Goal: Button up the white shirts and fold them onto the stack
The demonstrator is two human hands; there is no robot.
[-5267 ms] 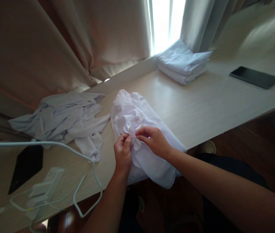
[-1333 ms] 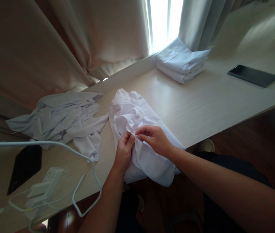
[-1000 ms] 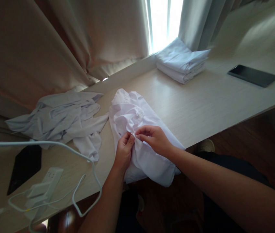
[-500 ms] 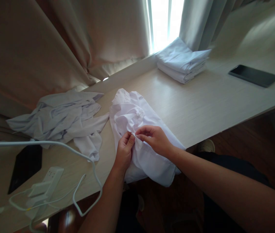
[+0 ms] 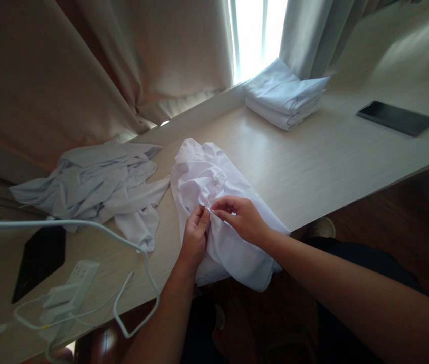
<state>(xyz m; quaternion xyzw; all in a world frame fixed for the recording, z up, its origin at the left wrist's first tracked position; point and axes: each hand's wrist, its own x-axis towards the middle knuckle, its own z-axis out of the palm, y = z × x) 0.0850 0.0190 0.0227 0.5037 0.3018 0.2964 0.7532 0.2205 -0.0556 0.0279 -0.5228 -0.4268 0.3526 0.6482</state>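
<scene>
Mostly, thin white cloth covers the pale, faintly streaked desk [image 5: 293,167]: a limp, rumpled pile [image 5: 96,182] just left of the white garment [image 5: 237,253], and a squared, layered stack [image 5: 282,96] beyond it to the right. Farther right of the garment lies a flat, dark, rectangular device [image 5: 396,119]; a hard plastic power strip [image 5: 84,275] sits to its near left.

The garment itself rests on the desk, bunched into soft swirling creases, its near end drooping past the edge.

Both hands are almost closed, fingertips pinching the garment's gathered middle: the left hand [image 5: 195,235] with thumb uppermost, the right hand [image 5: 242,215] reaching across from the right, fingers curled.
</scene>
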